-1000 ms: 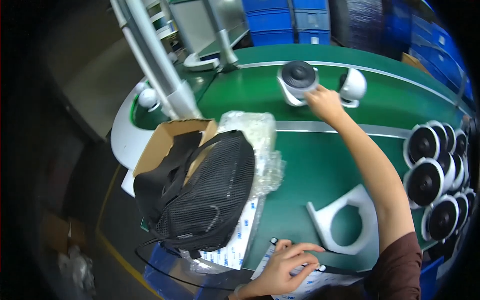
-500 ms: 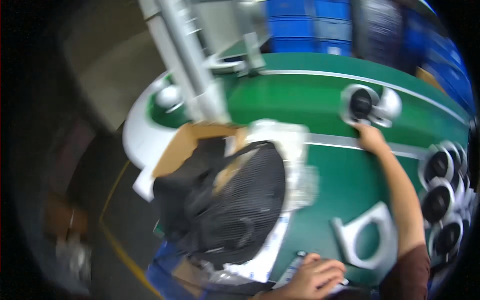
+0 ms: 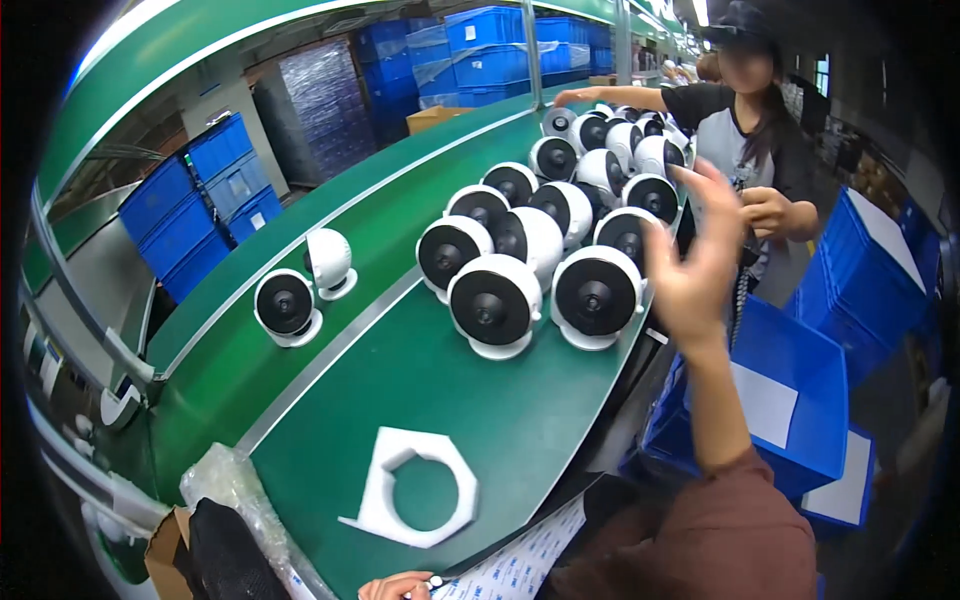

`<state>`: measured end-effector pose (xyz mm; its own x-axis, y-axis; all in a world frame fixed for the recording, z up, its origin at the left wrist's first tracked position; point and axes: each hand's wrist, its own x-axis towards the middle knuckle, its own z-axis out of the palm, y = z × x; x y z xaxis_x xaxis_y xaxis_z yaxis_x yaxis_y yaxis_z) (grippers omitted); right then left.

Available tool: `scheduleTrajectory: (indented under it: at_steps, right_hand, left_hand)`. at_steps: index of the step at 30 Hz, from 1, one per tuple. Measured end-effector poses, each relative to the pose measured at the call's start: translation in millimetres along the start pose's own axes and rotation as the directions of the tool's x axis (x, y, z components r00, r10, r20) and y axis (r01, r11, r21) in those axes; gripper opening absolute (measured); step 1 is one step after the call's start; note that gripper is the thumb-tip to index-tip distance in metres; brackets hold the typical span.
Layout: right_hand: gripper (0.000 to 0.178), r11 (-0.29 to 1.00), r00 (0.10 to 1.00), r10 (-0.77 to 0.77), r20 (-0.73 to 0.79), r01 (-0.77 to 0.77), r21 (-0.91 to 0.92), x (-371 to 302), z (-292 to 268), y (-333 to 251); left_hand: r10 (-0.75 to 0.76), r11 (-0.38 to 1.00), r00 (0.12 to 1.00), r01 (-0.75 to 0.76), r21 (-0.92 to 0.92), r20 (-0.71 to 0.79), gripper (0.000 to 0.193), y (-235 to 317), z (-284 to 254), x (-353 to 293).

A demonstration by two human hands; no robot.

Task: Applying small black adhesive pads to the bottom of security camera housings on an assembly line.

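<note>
My right hand (image 3: 700, 265) is raised over the right side of the bench, blurred, with its fingers spread and nothing in them. Just behind it stand several white ball-shaped cameras (image 3: 593, 296) with round black faces, grouped along the bench edge. At the bottom edge, my left hand (image 3: 395, 586) is partly cut off, its fingers curled by a small black-and-white piece I cannot make out. Beside it lies a white sheet with blue print (image 3: 515, 565). A white foam piece (image 3: 420, 443) with a large round hole rests on the green bench.
Two more cameras (image 3: 286, 305) stand on the green belt to the left. Clear plastic wrap (image 3: 240, 500) and a dark mesh item (image 3: 235, 555) lie lower left. On the right are a blue bin (image 3: 810, 360) and a co-worker (image 3: 765, 130) reaching toward the far cameras.
My view has swung to the right. My right hand has left the two cameras on the belt and come up with spread fingers. My left hand remains low, near the bench's front edge.
</note>
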<state>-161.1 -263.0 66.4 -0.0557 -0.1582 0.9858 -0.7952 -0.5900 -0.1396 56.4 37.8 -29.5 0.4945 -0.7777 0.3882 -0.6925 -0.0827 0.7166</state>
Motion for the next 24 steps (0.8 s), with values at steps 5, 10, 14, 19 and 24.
scheduleTrajectory:
  at_steps: [5,10,14,19,24]
  right_hand:
    - [0.068,0.916,0.959,0.264,-0.104,-0.283,-0.286,-55,-74,83]
    - [0.042,0.954,0.974,0.097,0.204,-0.033,-0.299,-46,-48,109]
    - [0.031,0.923,0.886,0.351,0.304,-0.273,-0.272,-49,-66,127]
    - [0.027,0.866,0.82,0.113,0.561,-0.359,0.349,-53,-25,65]
    - [0.039,0.254,0.563,-0.803,0.196,0.026,0.967,-3,4,-225]
  left_hand:
    - [0.046,0.999,0.998,-0.046,-0.011,0.033,0.006,-5,4,-1]
    - [-0.043,0.997,0.999,0.044,-0.065,0.02,0.006,-12,-6,-3]
    - [-0.061,0.996,0.998,0.062,-0.061,0.009,0.004,-11,1,20]
    - [0.01,0.991,1.0,-0.006,-0.132,0.026,0.003,-14,-5,11]
    - [0.031,0.982,0.999,-0.037,-0.186,-0.034,0.007,-17,1,1]
